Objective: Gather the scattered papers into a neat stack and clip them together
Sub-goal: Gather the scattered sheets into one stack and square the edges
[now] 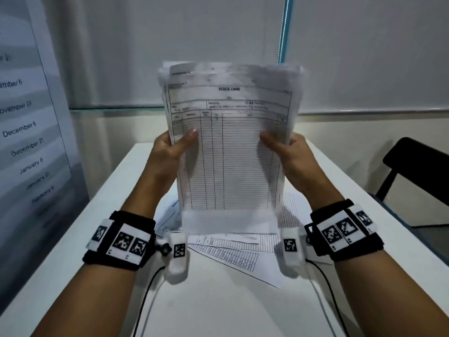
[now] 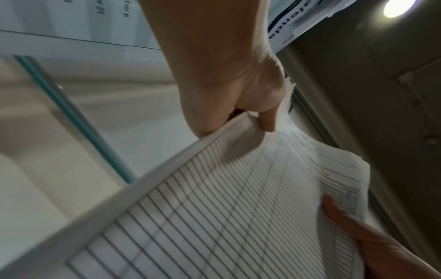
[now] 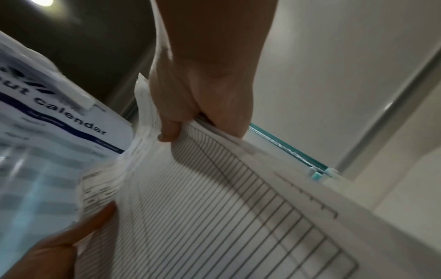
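Note:
In the head view I hold a stack of printed "STOCK CARD" forms [image 1: 228, 147] upright over the white table [image 1: 218, 310]. My left hand [image 1: 175, 149] grips its left edge and my right hand [image 1: 289, 152] grips its right edge, thumbs on the front sheet. The top edges are uneven and the lower edge is blurred. In the left wrist view my left hand [image 2: 238, 98] pinches the stack [image 2: 214, 207]. The right wrist view has my right hand [image 3: 203, 98] pinching the stack [image 3: 226, 207]. Several loose sheets [image 1: 233, 249] lie on the table below. No clip is in view.
A calendar poster [image 1: 26, 127] hangs on the left partition. A black chair [image 1: 418, 161] stands at the table's right. A teal strip [image 1: 285, 30] runs up the back wall. Thin black cables [image 1: 145, 295] trail from both wrists across the near table.

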